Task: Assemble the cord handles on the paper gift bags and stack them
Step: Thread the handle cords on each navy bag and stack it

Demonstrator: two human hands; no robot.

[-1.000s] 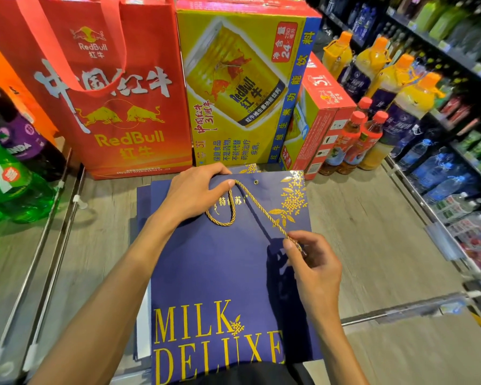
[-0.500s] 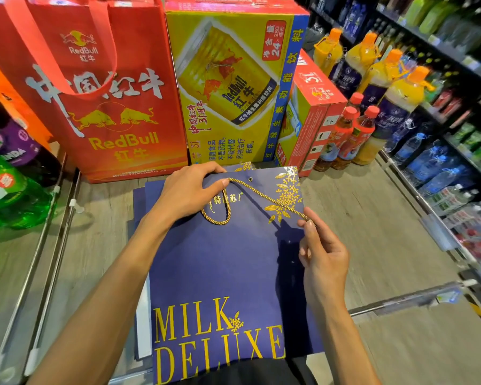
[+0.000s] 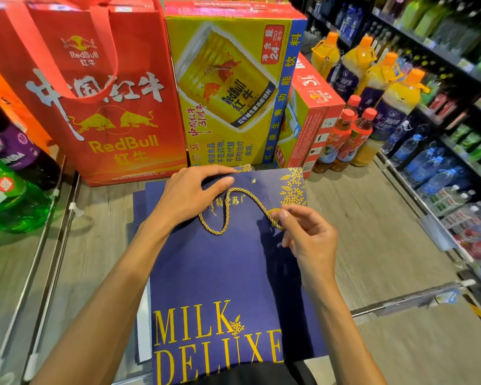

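Navy paper gift bag (image 3: 220,273), gold "MILK DELUXE" lettering, lies flat on the wood-grain shelf board (image 3: 358,232), its mouth toward the far edge and its base toward the near edge. It sits on top of further flat navy bags (image 3: 139,212), whose edges show along its left side. Left hand (image 3: 189,195) grips the top edge of the bag: fingers curled over the rim, thumb pressed on the face just left of the metal eyelet (image 3: 253,180). Gold twisted cord (image 3: 216,232) comes out from under that thumb, hangs in a loop on the bag's face, then runs across to the right. Right hand (image 3: 308,237) pinches the cord's other end between thumb and forefinger, above the upper right part of the bag; remaining fingers loosely curled. The eyelet is unthreaded. Whether the cord's left end passes through a hole cannot be told, as the left hand covers it. Along the far edge of the board stand a red RedBull bag (image 3: 95,107), a yellow drinks carton (image 3: 233,93) and orange-capped juice bottles (image 3: 386,87); a green bottle (image 3: 9,201) is at the left edge.
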